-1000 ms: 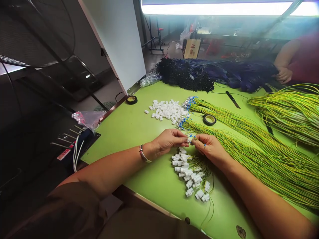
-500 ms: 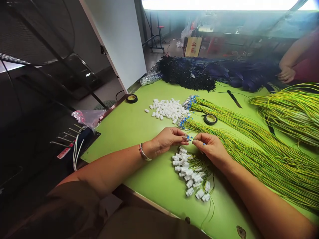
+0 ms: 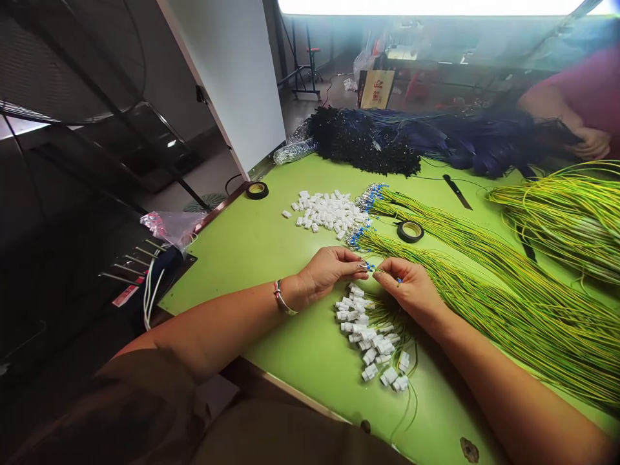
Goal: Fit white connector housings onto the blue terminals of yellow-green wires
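Note:
My left hand [image 3: 328, 271] and my right hand [image 3: 409, 287] meet fingertip to fingertip above the green table [image 3: 271, 252]. Both are pinched on the blue-tipped ends of yellow-green wires [image 3: 371, 267]; whether a white connector sits between them is hidden. Just below my hands lies a row of white connectors with wires fitted [image 3: 371, 339]. A heap of loose white connectors [image 3: 327, 213] lies farther back. The wire bundle nearest my right hand [image 3: 484, 297] runs off to the right.
A tape roll [image 3: 409, 230] sits among the wire bundles, another tape roll [image 3: 256, 190] at the table's left edge. Black and dark blue wire heaps [image 3: 387, 145] fill the back. A black knife [image 3: 456, 191] lies there. Another person's hand [image 3: 588, 143] works at the far right.
My hands have stayed together, shifting only slightly. The white piece seen between my fingers a second ago no longer shows. The other person's hand at the far right has moved further right.

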### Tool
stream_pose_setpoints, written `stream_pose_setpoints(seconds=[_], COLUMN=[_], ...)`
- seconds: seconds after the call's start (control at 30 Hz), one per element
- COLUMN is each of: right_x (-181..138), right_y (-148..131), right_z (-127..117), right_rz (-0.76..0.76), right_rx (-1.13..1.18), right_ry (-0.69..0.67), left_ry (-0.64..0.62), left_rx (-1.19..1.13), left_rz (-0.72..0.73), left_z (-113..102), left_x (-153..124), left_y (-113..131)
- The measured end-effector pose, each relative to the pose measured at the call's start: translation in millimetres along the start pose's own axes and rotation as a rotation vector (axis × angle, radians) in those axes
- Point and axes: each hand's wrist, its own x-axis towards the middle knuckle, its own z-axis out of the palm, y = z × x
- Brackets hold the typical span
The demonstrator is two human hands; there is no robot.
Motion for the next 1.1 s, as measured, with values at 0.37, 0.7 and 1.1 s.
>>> stream_pose_setpoints(seconds=[0.37, 0.7, 1.1], right_x=[-1, 1, 6], right_y=[-4, 2, 8], right_z=[-4, 0, -5], right_rz=[0.032, -0.027, 0.241], right_rx=[0.033, 0.004, 0.499], right_ry=[0.017, 0.008, 0.156], left_ry=[-0.107, -0.048, -0.239], left_rx=[0.083, 0.06, 1.071], left_rz=[-0.036, 0.01, 0.562], left_z=[-7, -1, -9], left_x=[4, 1, -9], left_y=[3, 0, 19])
